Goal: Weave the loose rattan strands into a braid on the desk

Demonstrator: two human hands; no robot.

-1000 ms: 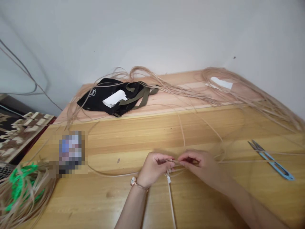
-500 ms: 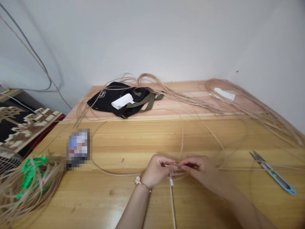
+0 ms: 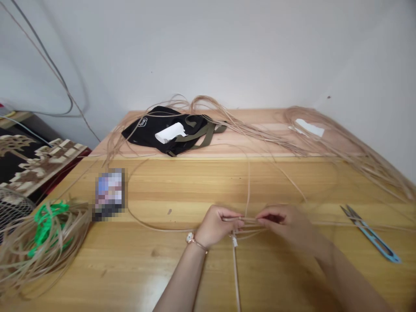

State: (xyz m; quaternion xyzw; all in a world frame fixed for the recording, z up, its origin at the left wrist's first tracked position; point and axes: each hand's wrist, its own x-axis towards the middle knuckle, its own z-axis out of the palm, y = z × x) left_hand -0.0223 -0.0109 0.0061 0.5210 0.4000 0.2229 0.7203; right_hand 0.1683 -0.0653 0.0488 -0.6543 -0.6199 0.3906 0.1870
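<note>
Head view: white tag [image 3: 234,242] on rattan strand [image 3: 236,277]

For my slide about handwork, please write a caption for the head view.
Left hand and right hand pinch pale cane strips above a wooden table.

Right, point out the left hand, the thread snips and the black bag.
left hand [image 3: 216,227], head view, on the back of the hand
thread snips [image 3: 366,229], head view, on the blue handle
black bag [image 3: 141,135], head view, on the black fabric left of the white patch

bright even light, soft glare on the wooden table [image 3: 152,284], curved edges, right hand [image 3: 286,223] perhaps slightly blurred
</note>
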